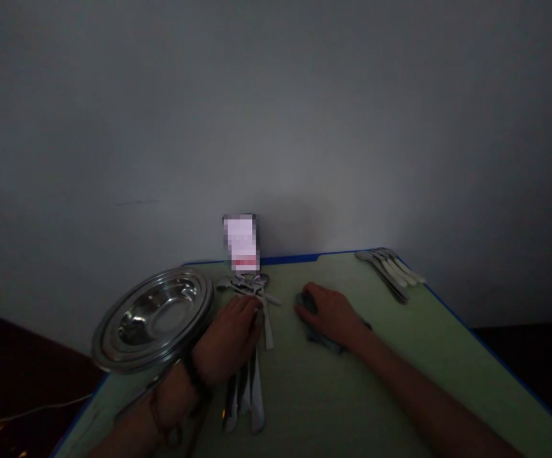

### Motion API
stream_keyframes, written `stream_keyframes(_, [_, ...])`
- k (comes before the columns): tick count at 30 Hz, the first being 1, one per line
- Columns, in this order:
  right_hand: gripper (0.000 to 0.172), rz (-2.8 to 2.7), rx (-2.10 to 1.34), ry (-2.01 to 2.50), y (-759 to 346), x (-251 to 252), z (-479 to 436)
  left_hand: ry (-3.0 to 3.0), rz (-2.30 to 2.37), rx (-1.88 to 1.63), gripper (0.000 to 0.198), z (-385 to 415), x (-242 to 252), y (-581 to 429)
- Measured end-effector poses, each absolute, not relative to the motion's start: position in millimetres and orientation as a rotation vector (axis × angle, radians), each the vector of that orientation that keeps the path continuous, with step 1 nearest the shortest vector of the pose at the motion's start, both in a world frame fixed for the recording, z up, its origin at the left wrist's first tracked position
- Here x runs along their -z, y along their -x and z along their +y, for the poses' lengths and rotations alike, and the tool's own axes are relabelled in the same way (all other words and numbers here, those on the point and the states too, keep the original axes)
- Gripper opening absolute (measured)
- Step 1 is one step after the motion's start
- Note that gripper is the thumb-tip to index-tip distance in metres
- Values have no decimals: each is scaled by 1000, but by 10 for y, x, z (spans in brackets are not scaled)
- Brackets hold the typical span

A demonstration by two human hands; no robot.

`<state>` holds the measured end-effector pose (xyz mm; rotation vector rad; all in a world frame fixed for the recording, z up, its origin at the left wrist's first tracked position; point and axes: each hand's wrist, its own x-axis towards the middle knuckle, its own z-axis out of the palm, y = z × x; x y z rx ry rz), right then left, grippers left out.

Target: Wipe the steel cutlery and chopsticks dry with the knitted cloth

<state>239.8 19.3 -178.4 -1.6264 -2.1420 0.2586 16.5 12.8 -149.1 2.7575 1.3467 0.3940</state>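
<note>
My left hand (pixel 231 337) is over a heap of spoons and forks (pixel 245 284) in the middle of the table. Its fingers are curled and closed at the near side of the heap, and whatever they hold is hidden. Several knives (pixel 255 397) with shiny metal ends lie side by side below this hand, partly covered by it. A light handle (pixel 268 327) sticks out of the heap toward me. To the right, my right hand (pixel 331 312) is closed on a crumpled dark grey cloth (pixel 326 342) on the tabletop.
A stack of shiny metal plates (pixel 109 356) stands at the table's left edge. At the far right lie several forks with white handles (pixel 402 270) and dark metal cutlery (pixel 383 280). A phone (pixel 241 242) leans on the wall behind the pale green table (pixel 295 407).
</note>
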Motion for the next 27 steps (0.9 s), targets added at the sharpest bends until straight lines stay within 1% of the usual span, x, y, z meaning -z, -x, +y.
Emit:
stream_keyframes(2, [23,-2118,-211,1664,-2358,1802,242,-2806,1367,-345,43,29,1578,-74])
stream_keyframes(5, [20,-2116,-159,1685,-2311,1821,320,-2839,1445,-324,53,-51,1700,-11])
stream_keyframes(10, [20,-2143,-163,1655,-2242,1838,452,-2816,1480,-318,52,-39,1791,-6])
stream_keyframes(20, [20,-2224,-215,1567,-2160,1829,643,-2771,1479,-228,49,-36,1727,-22])
stream_keyframes(27, [20,-2215,-198,1548,-2164,1853,647,-2778,1454,-248,50,-22,1746,-17])
